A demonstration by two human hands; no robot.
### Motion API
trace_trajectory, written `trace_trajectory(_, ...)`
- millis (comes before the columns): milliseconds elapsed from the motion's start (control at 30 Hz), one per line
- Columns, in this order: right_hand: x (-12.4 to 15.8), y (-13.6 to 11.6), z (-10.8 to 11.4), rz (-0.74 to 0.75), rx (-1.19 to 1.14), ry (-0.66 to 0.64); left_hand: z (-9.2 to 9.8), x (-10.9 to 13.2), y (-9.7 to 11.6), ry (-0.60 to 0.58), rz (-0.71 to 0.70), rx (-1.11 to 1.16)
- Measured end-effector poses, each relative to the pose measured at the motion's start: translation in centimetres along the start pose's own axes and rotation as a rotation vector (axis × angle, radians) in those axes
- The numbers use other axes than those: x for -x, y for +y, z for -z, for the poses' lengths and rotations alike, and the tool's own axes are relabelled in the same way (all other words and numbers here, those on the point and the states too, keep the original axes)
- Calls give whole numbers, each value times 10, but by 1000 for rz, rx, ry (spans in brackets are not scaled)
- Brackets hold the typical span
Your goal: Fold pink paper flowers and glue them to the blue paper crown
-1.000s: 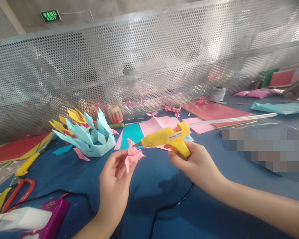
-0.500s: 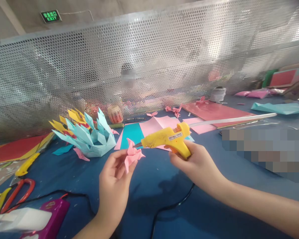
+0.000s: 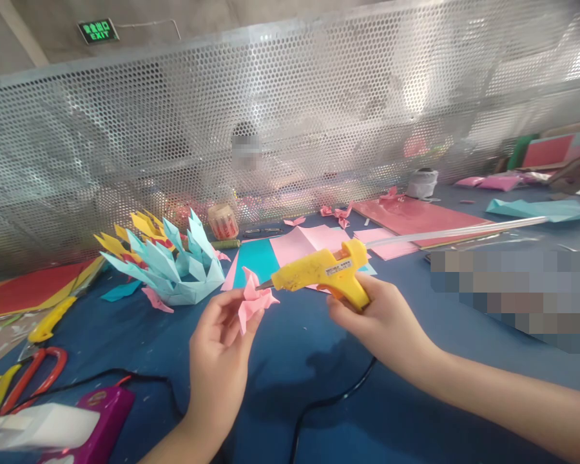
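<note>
Between the thumb and fingers of my left hand [image 3: 222, 345] is a small folded pink paper piece [image 3: 254, 301] with pointed tips. My right hand [image 3: 379, 309] is wrapped round the handle of a yellow glue gun [image 3: 314, 269]. The gun points left, and its metal nozzle is at the pink paper piece; whether they touch I cannot tell. A long clear glue stick [image 3: 454, 231] sticks out of the gun's back. To the left of my left hand stands a light blue folded paper ring [image 3: 193, 290] with tall points, and yellow folded paper [image 3: 149, 225] is behind it.
A purple power strip [image 3: 111, 415] with a white plug, red-handled scissors [image 3: 53, 367] and a yellow cutter [image 3: 53, 320] lie at left. Pink and blue sheets [image 3: 256, 258] and a red sheet [image 3: 415, 216] lie behind the gun. A black cable [image 3: 319, 405] runs below. A perforated metal screen [image 3: 290, 129] stands behind.
My left hand and the pink paper piece have shifted slightly left. The glue gun has moved a little left too, and the clear stick's far end now reaches further right.
</note>
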State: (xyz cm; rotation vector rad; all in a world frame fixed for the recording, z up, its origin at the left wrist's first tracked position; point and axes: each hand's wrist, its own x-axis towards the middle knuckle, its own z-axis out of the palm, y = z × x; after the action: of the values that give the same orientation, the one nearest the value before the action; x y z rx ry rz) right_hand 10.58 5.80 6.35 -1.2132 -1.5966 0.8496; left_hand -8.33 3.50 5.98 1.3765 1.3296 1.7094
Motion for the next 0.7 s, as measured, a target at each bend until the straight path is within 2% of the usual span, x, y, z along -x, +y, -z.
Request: trace_trajectory(700, -1, 3, 0, -7, 5, -15, 0, 0, 1, 57, 15, -22)
